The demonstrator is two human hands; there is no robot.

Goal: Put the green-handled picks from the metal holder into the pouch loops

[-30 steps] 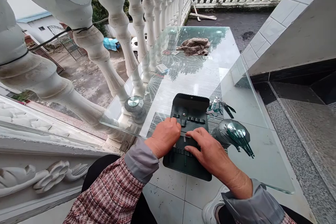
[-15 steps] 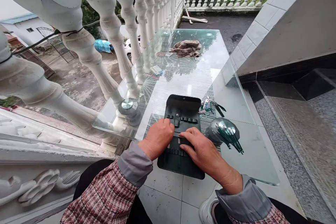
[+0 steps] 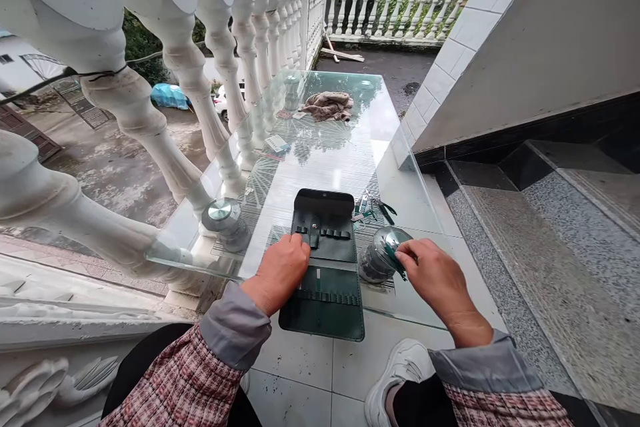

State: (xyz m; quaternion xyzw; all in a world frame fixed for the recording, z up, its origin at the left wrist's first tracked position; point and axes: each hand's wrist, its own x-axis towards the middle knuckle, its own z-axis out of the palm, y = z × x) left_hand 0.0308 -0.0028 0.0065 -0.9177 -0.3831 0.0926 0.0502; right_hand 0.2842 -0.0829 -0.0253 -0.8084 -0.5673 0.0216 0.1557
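Observation:
An unfolded dark green tool case (image 3: 323, 320) with rows of elastic loops lies at the near edge of the glass table. My left hand (image 3: 283, 270) is closed on the case's left edge, its fingertips hidden. Off to the right, my right hand (image 3: 437, 280) pinches at a bunch of slim dark green tools (image 3: 395, 257) on the glass above a round metal table support (image 3: 377, 260). Which of them it grips is hard to make out. Small clippers (image 3: 367, 203) and dark-handled nippers (image 3: 387, 212) lie just beyond the case on the right.
A crumpled brown cloth (image 3: 329, 106) lies at the far part of the glass table (image 3: 415, 213). A small printed card (image 3: 277, 143) is near its left side. White balusters (image 3: 185, 147) run along the left, and stone steps (image 3: 505, 213) rise on the right.
My right hand has left the case and moved right to the slim tools. My left hand stays at the case's left edge. The view has tilted up and shifted right.

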